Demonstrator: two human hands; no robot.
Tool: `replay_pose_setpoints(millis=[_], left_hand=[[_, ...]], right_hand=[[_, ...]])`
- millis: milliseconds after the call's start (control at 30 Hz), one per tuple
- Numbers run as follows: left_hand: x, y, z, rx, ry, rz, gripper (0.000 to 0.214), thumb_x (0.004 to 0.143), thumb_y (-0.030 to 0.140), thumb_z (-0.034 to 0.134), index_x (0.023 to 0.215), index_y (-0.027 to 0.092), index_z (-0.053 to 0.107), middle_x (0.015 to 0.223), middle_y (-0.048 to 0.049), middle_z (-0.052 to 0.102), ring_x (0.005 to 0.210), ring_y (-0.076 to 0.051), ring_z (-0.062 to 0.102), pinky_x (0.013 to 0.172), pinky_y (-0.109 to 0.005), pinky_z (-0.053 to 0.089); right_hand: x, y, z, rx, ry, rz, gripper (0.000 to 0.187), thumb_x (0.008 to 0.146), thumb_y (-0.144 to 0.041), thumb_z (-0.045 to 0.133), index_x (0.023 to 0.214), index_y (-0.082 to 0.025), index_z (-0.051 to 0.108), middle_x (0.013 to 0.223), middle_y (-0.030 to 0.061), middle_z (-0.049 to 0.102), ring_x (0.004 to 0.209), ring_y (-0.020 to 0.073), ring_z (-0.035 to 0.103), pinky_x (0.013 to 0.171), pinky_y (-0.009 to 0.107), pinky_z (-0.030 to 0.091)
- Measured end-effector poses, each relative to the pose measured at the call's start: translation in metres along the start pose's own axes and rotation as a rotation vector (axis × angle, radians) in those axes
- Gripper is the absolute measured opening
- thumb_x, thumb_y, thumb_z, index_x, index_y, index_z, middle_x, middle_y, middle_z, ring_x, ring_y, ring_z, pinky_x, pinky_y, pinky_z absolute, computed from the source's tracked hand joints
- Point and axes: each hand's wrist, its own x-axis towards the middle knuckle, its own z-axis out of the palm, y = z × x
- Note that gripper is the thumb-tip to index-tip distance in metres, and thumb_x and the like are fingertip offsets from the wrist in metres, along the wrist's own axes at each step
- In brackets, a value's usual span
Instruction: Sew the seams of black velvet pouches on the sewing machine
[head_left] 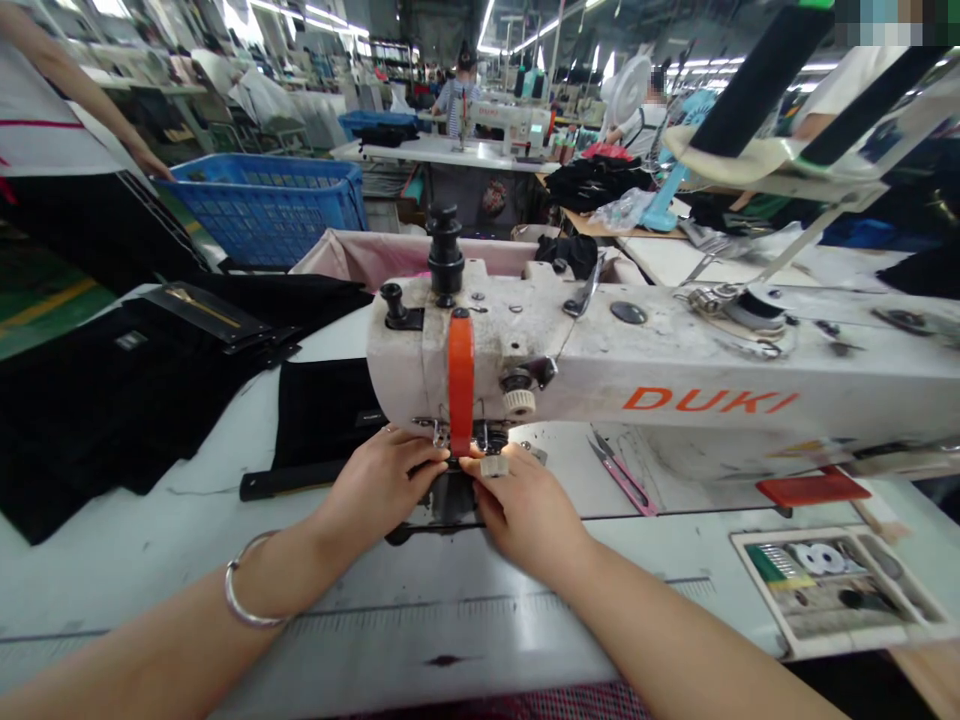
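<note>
A white sewing machine (570,370) with an orange guard stands before me. My left hand (386,475), with a silver bangle on the wrist, reaches in from the left of the needle area. Its thumb and fingers are pressed together beside the presser foot. From the right, my right hand (525,500) comes up to the same spot with fingers bent and closed. Fingers and guard hide whatever lies between the fingertips. Black fabric (322,405) with a small label lies left of the machine head, just behind my left hand.
Pink-handled thread snips (626,475) lie right of the needle area. A parts tray (840,590) is set in the table at right. More black fabric (97,400) covers the left side. Beyond, a person's hand (150,165) touches a blue basket (262,205). Thread cones (757,80) rise at upper right.
</note>
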Motion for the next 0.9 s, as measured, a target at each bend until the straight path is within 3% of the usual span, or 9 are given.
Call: replay_pose_setpoints(millis=[400,533,667,900], left_hand=[[-0.003,-0.008,0.006,0.041,0.005,-0.037,0.019,0.093,0.03,0.059,0.092,0.027,0.078,0.095,-0.0023,0.078,0.092,-0.025,0.072,0.086,-0.038,0.057],[-0.007,-0.02,0.013,0.032,0.053,0.015,0.026,0.094,0.04,0.056,0.089,0.028,0.078,0.088,-0.0017,0.079,0.083,-0.025,0.074,0.078,-0.038,0.06],[-0.013,-0.04,0.026,0.043,0.06,0.016,0.031,0.091,0.054,0.056,0.093,0.032,0.078,0.095,0.001,0.079,0.088,-0.025,0.075,0.085,-0.037,0.062],[-0.011,-0.046,0.03,0.058,0.091,0.022,0.031,0.091,0.054,0.051,0.09,0.038,0.077,0.092,0.0048,0.079,0.085,-0.025,0.076,0.082,-0.038,0.065]], right_hand=[[0.0,0.0,0.005,-0.012,0.008,0.017,0.019,0.091,-0.01,0.051,0.101,-0.016,0.065,0.108,0.0109,0.068,0.099,0.0252,0.056,0.088,0.036,0.05],[0.003,-0.002,0.006,-0.077,0.005,0.002,0.015,0.09,-0.013,0.052,0.099,-0.017,0.064,0.101,0.0078,0.068,0.094,0.0225,0.058,0.086,0.032,0.049],[0.006,-0.001,0.009,-0.127,-0.008,-0.035,0.014,0.088,-0.015,0.054,0.099,-0.017,0.062,0.1,0.0067,0.069,0.093,0.0204,0.06,0.087,0.03,0.048],[0.008,0.003,0.015,-0.132,-0.002,-0.012,0.018,0.083,-0.017,0.055,0.1,-0.019,0.062,0.102,0.0071,0.071,0.094,0.0223,0.063,0.086,0.031,0.05]])
